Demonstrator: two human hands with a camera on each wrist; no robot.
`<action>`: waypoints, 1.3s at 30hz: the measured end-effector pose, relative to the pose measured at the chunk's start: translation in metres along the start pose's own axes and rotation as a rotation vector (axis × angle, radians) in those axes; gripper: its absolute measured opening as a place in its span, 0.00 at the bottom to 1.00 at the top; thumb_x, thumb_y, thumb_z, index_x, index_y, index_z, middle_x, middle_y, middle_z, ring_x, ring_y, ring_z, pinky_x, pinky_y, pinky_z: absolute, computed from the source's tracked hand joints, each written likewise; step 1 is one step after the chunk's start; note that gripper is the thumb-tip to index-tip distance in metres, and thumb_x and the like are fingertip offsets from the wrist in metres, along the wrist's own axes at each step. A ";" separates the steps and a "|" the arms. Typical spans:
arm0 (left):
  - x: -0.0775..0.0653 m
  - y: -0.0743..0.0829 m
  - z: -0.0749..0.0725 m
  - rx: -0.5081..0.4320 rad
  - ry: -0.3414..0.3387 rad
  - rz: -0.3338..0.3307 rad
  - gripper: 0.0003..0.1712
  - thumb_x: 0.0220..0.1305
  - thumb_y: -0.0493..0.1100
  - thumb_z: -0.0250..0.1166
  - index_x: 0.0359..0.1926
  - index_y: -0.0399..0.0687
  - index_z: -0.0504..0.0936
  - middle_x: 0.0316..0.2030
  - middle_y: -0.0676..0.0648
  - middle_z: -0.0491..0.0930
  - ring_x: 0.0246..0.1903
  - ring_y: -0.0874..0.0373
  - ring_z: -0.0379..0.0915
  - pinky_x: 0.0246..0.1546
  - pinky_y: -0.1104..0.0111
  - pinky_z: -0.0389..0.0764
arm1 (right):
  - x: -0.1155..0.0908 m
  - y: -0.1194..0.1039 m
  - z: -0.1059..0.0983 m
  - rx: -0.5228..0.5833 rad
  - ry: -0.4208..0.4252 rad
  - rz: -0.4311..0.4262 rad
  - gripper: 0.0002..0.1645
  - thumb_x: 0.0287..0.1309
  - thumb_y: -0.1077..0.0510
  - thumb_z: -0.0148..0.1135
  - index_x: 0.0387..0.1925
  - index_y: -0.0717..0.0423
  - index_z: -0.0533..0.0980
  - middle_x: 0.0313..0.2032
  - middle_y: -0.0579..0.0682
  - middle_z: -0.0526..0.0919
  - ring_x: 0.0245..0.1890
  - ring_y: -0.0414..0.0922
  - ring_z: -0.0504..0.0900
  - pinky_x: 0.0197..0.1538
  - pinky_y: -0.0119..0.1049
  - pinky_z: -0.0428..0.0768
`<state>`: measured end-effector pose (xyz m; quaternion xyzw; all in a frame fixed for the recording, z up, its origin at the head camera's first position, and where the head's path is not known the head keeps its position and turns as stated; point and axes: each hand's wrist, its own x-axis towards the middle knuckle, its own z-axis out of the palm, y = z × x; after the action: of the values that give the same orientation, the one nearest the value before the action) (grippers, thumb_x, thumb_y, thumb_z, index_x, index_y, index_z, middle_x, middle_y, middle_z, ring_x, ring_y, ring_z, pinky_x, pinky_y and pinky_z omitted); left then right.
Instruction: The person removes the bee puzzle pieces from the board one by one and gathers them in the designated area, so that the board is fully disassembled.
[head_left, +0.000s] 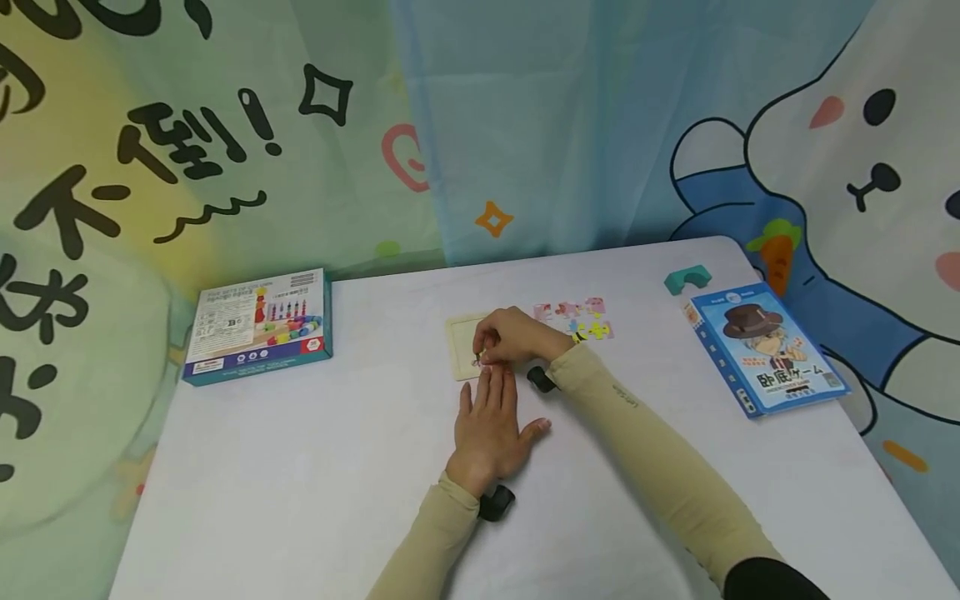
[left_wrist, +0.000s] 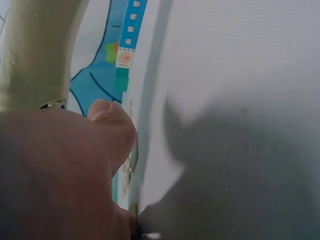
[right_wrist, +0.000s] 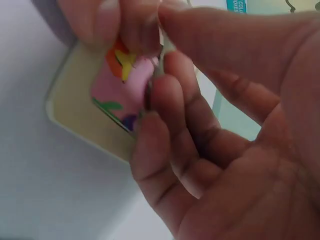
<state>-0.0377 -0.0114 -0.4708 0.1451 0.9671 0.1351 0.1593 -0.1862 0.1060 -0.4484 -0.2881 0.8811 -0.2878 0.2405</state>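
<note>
A pale wooden puzzle tray (head_left: 459, 343) lies on the table under both hands. My left hand (head_left: 491, 429) lies palm down with its fingers nearly straight; their tips press at the tray's near edge. In the right wrist view those fingertips (right_wrist: 92, 20) touch a pink puzzle section (right_wrist: 107, 82) with a yellow shape, set in the tray's corner. My right hand (head_left: 521, 335) reaches over the tray. Its thumb and fingers pinch a small puzzle piece (right_wrist: 161, 62), seen almost edge-on beside the pink section. The left wrist view shows mainly the left thumb (left_wrist: 117, 132).
Several loose pink, blue and yellow puzzle pieces (head_left: 597, 330) lie right of the tray, partly behind the right wrist. A blue game box (head_left: 780, 350) and a green arch block (head_left: 687, 278) stand at the right. Another toy box (head_left: 258, 325) is at the left.
</note>
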 end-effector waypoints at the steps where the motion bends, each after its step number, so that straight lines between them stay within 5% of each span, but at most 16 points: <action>1: 0.000 0.000 0.000 0.001 0.001 -0.001 0.55 0.77 0.73 0.49 0.85 0.40 0.49 0.86 0.41 0.46 0.85 0.46 0.40 0.82 0.45 0.48 | 0.000 0.000 0.001 -0.008 0.003 0.002 0.05 0.64 0.64 0.72 0.41 0.55 0.87 0.32 0.48 0.86 0.32 0.39 0.79 0.42 0.32 0.78; 21: -0.002 0.002 0.009 0.079 0.070 -0.016 0.55 0.75 0.75 0.49 0.85 0.43 0.51 0.85 0.43 0.49 0.85 0.47 0.43 0.81 0.37 0.41 | 0.001 0.000 0.003 0.038 0.002 -0.013 0.07 0.62 0.70 0.69 0.39 0.58 0.84 0.35 0.52 0.86 0.36 0.42 0.82 0.45 0.33 0.81; 39: -0.001 0.003 0.009 0.080 0.077 -0.017 0.55 0.75 0.75 0.50 0.85 0.43 0.49 0.86 0.45 0.47 0.85 0.45 0.45 0.81 0.36 0.40 | -0.003 0.008 -0.001 0.162 0.119 0.068 0.06 0.66 0.63 0.71 0.43 0.55 0.88 0.35 0.49 0.90 0.30 0.38 0.83 0.37 0.30 0.80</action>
<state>-0.0327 -0.0068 -0.4778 0.1378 0.9784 0.1004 0.1173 -0.1877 0.1138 -0.4518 -0.2200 0.8769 -0.3664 0.2200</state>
